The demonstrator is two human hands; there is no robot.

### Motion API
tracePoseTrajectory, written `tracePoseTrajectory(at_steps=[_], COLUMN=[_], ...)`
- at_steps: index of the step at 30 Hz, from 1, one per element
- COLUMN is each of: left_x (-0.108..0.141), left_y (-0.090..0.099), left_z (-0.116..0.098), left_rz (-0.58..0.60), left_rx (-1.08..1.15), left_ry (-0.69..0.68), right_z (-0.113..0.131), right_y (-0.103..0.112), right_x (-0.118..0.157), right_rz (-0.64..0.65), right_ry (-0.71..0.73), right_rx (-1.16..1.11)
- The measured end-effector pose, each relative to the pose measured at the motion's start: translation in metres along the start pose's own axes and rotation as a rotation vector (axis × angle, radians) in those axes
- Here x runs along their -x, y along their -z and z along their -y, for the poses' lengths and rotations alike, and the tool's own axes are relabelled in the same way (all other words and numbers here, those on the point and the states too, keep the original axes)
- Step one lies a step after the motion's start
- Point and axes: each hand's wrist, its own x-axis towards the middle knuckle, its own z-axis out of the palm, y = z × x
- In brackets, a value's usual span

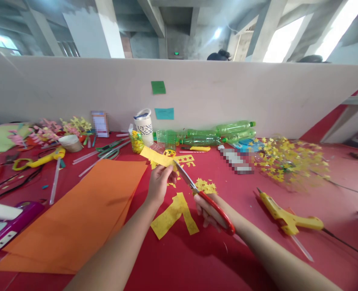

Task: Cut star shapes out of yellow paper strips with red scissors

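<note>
In the head view, the left hand [160, 182] has its grip clamped on a yellow paper strip [156, 157], thumb against fingers, the strip raised over the red worktop [245, 266]. The right hand [210, 212] has its grip closed around the handles of the red-handled scissors [216, 208], whose blade tips meet the strip's right end (how far the blades stand apart is hard to tell).

Below the strip, two larger yellow paper pieces [166, 220] lie on the worktop, one slanting each way, with a small heap of yellow stars [206, 186] just behind the scissors. Orange sheets [82, 210] lie stacked to the left. To the right rest a yellow glue gun [287, 218] and, farther back, a bunch of yellow stars on thin stems [283, 159]. Green plastic bottles [235, 127] lie near the pale partition [227, 89], a yellow-handled cutter [200, 149] in front of them.
</note>
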Motion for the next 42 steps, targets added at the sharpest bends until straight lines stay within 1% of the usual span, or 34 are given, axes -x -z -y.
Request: tracePoseTrajectory(at_steps=[3,7,14,21,25,29,35,42], left_x=[-0.0002,-0.0009,-0.0008,-0.0037,-0.0073,-0.009,-0.0093,-0.0092], left_y=[0.0003,0.0014,0.0012,0.0032,0.006,0.0071,0.0071,0.008], left_z=[0.0012,0.0013,0.0001,0.0007,0.0009,-0.0003,-0.0014,0.0], left_rz=[0.002,0.003,-0.009,0.002,0.013,-0.022,-0.002,0.038], left_rx=[0.011,0.021,0.034,0.071,0.108,0.123,0.1,-0.003], left_ry=[-0.005,-0.006,0.004,0.02,0.019,0.03,0.027,-0.03], right_z=[0.0041,0.0084,0.0019,0.001,0.0013,0.0028,0.0063,0.0], right_y=[-0.0015,-0.0021,-0.0016,0.0002,0.0003,-0.0007,-0.0005,0.0052], right_x=[0.0019,0.0042,0.0002,-0.0022,-0.0021,-0.001,0.0015,-0.0011], right_rz=[-0.027,-0.041,-0.044,-0.053,-0.055,-0.051,-0.045,-0.02], right_ry=[-0.031,-0.026,-0.024,-0.094,-0.084,-0.07,-0.089,-0.066], right_rx=[-0.003,0.0,-0.025,0.036,0.043,0.045,0.029,0.074])
